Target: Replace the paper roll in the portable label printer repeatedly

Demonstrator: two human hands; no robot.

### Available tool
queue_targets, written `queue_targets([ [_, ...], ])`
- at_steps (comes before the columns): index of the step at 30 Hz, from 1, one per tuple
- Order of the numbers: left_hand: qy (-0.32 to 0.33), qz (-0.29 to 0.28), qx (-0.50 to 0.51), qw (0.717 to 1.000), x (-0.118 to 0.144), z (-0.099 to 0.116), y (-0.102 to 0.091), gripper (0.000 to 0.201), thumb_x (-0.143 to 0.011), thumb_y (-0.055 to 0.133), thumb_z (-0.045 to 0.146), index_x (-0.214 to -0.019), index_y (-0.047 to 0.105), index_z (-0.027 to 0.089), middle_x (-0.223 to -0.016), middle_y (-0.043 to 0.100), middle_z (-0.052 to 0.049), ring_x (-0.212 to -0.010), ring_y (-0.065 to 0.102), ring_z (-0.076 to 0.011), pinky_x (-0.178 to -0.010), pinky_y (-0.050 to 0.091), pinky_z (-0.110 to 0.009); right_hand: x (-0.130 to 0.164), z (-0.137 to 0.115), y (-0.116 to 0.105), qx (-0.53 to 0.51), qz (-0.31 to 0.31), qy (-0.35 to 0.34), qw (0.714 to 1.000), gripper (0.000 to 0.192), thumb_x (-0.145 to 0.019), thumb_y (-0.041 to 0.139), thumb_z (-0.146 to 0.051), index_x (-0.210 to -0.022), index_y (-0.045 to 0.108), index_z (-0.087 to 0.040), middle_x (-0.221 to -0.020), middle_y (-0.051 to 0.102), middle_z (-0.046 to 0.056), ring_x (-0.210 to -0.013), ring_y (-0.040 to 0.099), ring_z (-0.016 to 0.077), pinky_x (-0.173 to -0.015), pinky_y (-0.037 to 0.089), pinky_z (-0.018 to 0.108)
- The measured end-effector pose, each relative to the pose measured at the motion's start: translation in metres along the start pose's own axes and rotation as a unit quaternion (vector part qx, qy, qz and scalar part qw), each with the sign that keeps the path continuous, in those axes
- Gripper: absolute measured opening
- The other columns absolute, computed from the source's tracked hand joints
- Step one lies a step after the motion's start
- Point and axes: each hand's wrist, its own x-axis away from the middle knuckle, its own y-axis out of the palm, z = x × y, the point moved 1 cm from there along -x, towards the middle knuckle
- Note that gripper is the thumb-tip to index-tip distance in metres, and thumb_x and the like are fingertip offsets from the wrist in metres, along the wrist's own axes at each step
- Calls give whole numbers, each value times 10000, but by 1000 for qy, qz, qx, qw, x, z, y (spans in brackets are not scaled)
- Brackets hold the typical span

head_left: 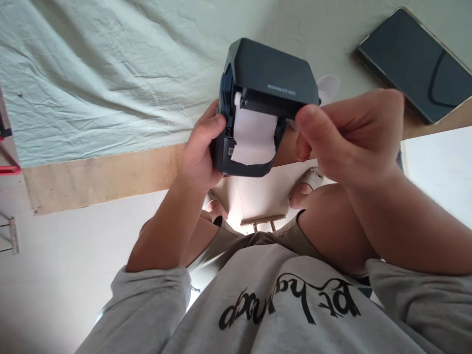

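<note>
A dark grey label printer (245, 169) is held up over the table's front edge, its lid (273, 66) raised part way. White paper (254, 137) comes out from under the lid and ends in a ragged, torn edge near the printer's front. My left hand (202, 142) is wrapped around the printer's left side, thumb on the edge by the opening. With thumb and bent fingers, my right hand (350, 132) pinches the lid's right front corner. The paper's far end inside the printer is hidden by the lid.
A dark-screened phone (416, 64) lies at the table's right. Pale green cloth (92, 83) with wrinkles covers the tabletop, leaving a bare wooden edge (103, 177) in front. Behind my right hand, a translucent whitish piece (329, 86) shows. A red object (9, 169) is at the far left.
</note>
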Motion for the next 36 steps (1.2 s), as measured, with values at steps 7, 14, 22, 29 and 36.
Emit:
queue_targets([
  [7, 32, -30, 5, 999, 2, 0, -2, 291, -780, 469, 442, -858, 545, 173, -719, 543, -22, -744, 552, -110, -652, 425, -231, -5, -1, -1, -19, 87, -65, 994, 238, -856, 408, -281, -872, 602, -144, -893, 641, 27, -580, 541, 25, -494, 375, 194],
  [14, 48, -43, -20, 998, 2, -4, -4, 298, -752, 459, 435, -891, 536, 183, -708, 516, -35, -754, 563, -138, -527, 339, -214, -6, -5, 5, 307, 38, -85, 947, 275, -866, 351, -328, -991, 587, -263, -945, 626, -45, -677, 503, 48, -608, 327, 225],
  [22, 40, -39, -5, 998, 3, -4, -4, 295, -753, 468, 464, -813, 517, 180, -711, 471, -27, -827, 553, -160, -627, 394, -246, -12, -17, 13, 365, -66, 23, 928, 352, -881, 270, -357, -981, 586, -239, -1188, 533, -14, -717, 467, 77, -537, 139, 267],
  [29, 34, -53, -17, 998, 4, -8, -8, 299, -756, 471, 434, -868, 564, 172, -708, 525, -28, -642, 498, -90, -499, 326, -200, -10, -15, 13, 398, -98, 29, 912, 293, -829, 377, -473, -1000, 530, -291, -853, 609, -5, -555, 353, 71, -529, 99, 253],
  [36, 27, -52, 5, 998, 5, -9, -10, 263, -770, 473, 385, -865, 586, 167, -694, 560, -15, -592, 523, -73, -487, 357, -192, 0, -17, -1, 311, -39, -39, 949, 254, -753, 530, -337, -995, 519, -261, -649, 544, -17, -548, 423, 50, -549, 261, 216],
])
